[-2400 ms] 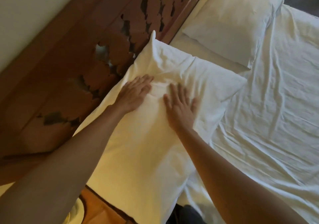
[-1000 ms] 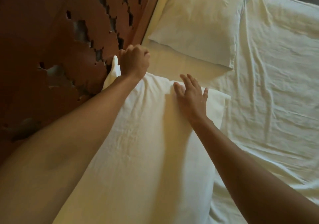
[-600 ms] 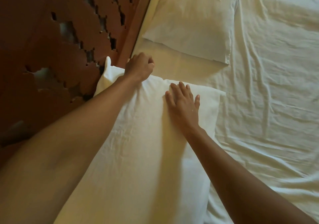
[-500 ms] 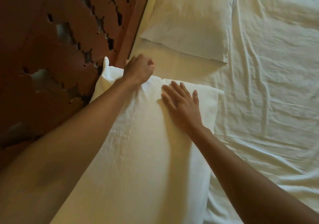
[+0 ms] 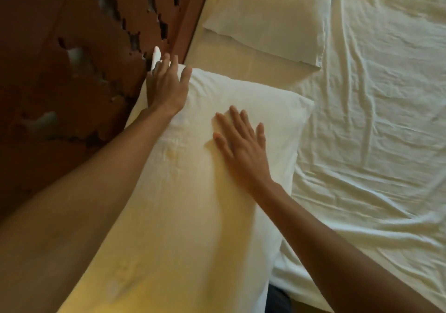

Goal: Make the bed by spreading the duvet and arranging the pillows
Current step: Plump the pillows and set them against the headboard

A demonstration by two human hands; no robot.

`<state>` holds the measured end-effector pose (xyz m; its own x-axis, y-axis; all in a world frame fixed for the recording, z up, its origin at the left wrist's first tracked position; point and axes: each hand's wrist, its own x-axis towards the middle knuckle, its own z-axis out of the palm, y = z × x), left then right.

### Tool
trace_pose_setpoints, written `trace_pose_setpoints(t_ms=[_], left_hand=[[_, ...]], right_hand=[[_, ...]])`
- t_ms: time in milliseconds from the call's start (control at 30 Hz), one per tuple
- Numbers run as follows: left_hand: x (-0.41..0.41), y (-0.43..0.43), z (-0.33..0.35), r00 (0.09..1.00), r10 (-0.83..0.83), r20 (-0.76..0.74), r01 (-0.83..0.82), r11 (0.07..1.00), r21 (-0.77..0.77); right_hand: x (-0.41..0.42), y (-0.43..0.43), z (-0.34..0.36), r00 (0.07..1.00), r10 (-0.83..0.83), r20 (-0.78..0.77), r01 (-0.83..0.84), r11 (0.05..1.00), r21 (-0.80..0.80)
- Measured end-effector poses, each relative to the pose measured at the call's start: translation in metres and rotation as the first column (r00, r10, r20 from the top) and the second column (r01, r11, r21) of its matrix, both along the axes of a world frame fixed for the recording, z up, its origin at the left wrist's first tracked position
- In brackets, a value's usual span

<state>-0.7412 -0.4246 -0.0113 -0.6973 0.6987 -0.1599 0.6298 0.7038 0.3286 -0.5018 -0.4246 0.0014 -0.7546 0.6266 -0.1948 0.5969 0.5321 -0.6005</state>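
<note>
We see two soft, rectangular pillows in plain white cotton cases lying along the head edge of the bed. The near pillow [image 5: 193, 192] is plump and lightly creased, with one long side against the carved headboard [image 5: 84, 59]. The headboard is dark reddish wood pierced with jagged cut-outs. The far pillow [image 5: 270, 16] lies flatter, further along the same edge and apart from the near one. A strip of smooth cream sheet [image 5: 243, 64] shows between them.

The left hand [image 5: 166, 88] rests palm down on the near pillow's far corner, by the headboard. Its fingers [image 5: 185, 73] are straight and released, gripping nothing. A pointed tip of pillowcase [image 5: 156, 54] stands up just beyond them against the wood. The right hand [image 5: 243, 143] lies flat on the pillow's upper middle, with its fingers [image 5: 235, 117] spread and straight, pressing the fabric and not clenched.

Towards the foot of the bed spreads a thin white cover [image 5: 374, 119], heavily wrinkled in long folds. It touches the near pillow's side. We cannot tell whether it is a duvet or a sheet.
</note>
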Motion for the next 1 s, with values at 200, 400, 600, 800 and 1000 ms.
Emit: trace_pose_setpoints(t_ms=[200, 400, 600, 800, 1000], left_hand=[[0.166, -0.058, 0.064, 0.977, 0.214, -0.024, -0.191, 0.911, 0.367], [0.334, -0.113, 0.083, 0.776, 0.337, 0.533, -0.581, 0.712, 0.395], [0.404, -0.137, 0.067, -0.356, 0.426, 0.832, -0.901, 0.081, -0.427], [0.408, -0.153, 0.066, -0.631, 0.01, 0.775, -0.721, -0.374, -0.583], [0.392, -0.151, 0.074, -0.554, -0.193, 0.81, -0.658, -0.494, -0.568]], right_hand=[[0.101, 0.034, -0.03, 0.909, -0.357, 0.217, 0.398, 0.897, -0.192], [0.137, 0.011, -0.002, 0.869, -0.452, 0.202, 0.493, 0.759, -0.424], [0.15, -0.01, 0.01, 0.867, -0.424, 0.263, 0.494, 0.651, -0.576], [0.138, -0.004, 0.026, 0.854, -0.292, 0.43, 0.502, 0.252, -0.827], [0.112, 0.0, 0.037, 0.832, -0.278, 0.48, 0.509, 0.039, -0.86]])
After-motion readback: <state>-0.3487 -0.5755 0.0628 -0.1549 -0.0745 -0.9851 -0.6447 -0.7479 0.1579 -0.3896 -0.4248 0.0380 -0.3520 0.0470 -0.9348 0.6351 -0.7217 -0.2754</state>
